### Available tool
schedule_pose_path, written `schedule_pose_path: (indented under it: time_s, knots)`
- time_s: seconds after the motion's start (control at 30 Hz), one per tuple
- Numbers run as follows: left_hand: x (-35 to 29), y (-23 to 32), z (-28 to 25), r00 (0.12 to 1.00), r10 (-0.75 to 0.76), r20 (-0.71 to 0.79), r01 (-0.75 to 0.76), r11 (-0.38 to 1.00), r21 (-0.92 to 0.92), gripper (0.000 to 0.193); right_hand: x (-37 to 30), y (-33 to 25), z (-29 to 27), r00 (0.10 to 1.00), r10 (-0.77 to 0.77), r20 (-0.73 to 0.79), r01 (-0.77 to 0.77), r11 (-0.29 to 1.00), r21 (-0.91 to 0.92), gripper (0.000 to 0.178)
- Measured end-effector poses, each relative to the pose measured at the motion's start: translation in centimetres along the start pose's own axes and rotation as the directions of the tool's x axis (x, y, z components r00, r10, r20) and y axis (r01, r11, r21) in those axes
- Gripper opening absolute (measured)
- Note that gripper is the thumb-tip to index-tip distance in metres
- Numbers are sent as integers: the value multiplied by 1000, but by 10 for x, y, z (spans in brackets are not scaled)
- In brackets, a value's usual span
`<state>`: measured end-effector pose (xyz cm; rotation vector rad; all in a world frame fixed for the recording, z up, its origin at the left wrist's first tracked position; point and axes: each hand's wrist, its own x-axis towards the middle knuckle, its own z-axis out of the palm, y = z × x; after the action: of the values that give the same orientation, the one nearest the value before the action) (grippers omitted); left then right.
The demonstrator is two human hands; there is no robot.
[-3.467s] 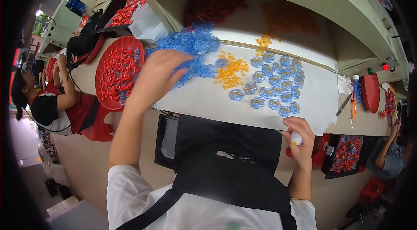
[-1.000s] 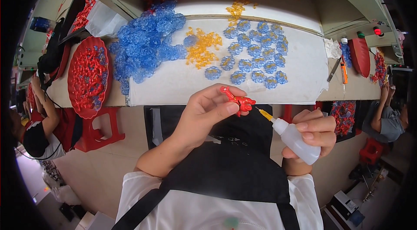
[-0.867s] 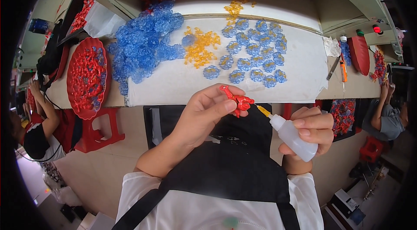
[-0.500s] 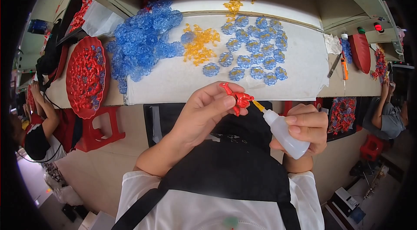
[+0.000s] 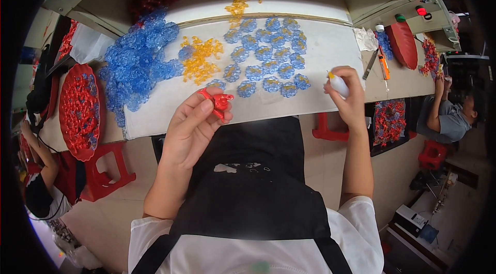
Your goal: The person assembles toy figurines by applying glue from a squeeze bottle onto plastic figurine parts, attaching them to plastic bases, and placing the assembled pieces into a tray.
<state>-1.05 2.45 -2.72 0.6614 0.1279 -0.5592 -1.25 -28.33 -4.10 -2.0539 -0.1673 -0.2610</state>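
My left hand [image 5: 194, 124] pinches a small red plastic figure [image 5: 221, 101] between thumb and fingers, just over the near edge of the white-covered table [image 5: 330, 101]. My right hand [image 5: 351, 93] grips a white squeeze bottle [image 5: 339, 87] with a yellow nozzle, held at the right part of the table. The nozzle now points up and away from the figure. Beyond my hands sit several translucent blue flower-shaped pieces [image 5: 254, 73] with yellow bits on top, spread in loose rows. Small yellow pieces [image 5: 200, 59] lie in a pile left of them.
A big heap of blue pieces [image 5: 137, 57] covers the table's left. A red tray [image 5: 80, 113] full of red parts stands further left. At right lie an orange-handled tool [image 5: 383, 66], a crumpled tissue [image 5: 366, 40] and a red tray [image 5: 402, 45]. Co-workers sit on both sides.
My right hand has carried the bottle away from the red figure, up and onto the table's right side. My left hand, still holding the figure, has shifted left as the view turned.
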Motion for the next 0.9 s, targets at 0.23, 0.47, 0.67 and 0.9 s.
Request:
schedule_pose_path:
  time_s: [0.23, 0.47, 0.67, 0.9]
  knots:
    - [-6, -5, 4, 999, 10, -52, -7, 998, 61, 26, 37, 26, 12, 902, -199, 383, 363, 831, -421, 39]
    - [-9, -3, -4, 993, 61, -97, -54, 996, 71, 25, 30, 34, -6, 913, -141, 382, 337, 787, -516, 45]
    - [1, -9, -6, 997, 24, -71, -16, 994, 107, 24, -18, 38, -15, 953, -182, 242, 287, 794, -535, 44]
    - [10, -17, 9, 993, -116, 15, 115, 992, 60, 25, -26, 36, -2, 999, -13, 34, 24, 946, -322, 38]
